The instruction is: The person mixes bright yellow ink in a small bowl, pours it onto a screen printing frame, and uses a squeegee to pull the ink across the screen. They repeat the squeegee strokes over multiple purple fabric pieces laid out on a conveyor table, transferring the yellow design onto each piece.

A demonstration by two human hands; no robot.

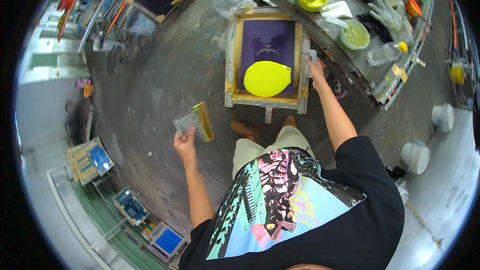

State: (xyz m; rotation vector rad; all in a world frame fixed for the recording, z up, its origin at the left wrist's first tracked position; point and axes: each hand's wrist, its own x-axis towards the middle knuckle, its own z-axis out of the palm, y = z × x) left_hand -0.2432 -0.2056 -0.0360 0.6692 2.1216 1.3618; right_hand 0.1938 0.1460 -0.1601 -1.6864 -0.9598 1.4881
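Note:
A screen frame [230, 60] with purple mesh [267, 40] sits in front of me, beside the bench edge. A large rounded pool of bright yellow ink [267, 78] lies on the lower half of the mesh. My left hand [184, 142] is closed on a squeegee [202, 120] with a yellow-stained blade, held off to the lower left of the frame. My right hand [315, 72] is closed on a grey handle [312, 55] at the frame's right side. My feet show below the frame.
The bench [380, 80] at upper right holds bowls of green-yellow liquid [354, 35], gloves [385, 17] and a bottle [380, 55]. Buckets [415, 157] stand along the right wall. Stacked screens [90, 160] lean at lower left; racks [95, 15] stand upper left.

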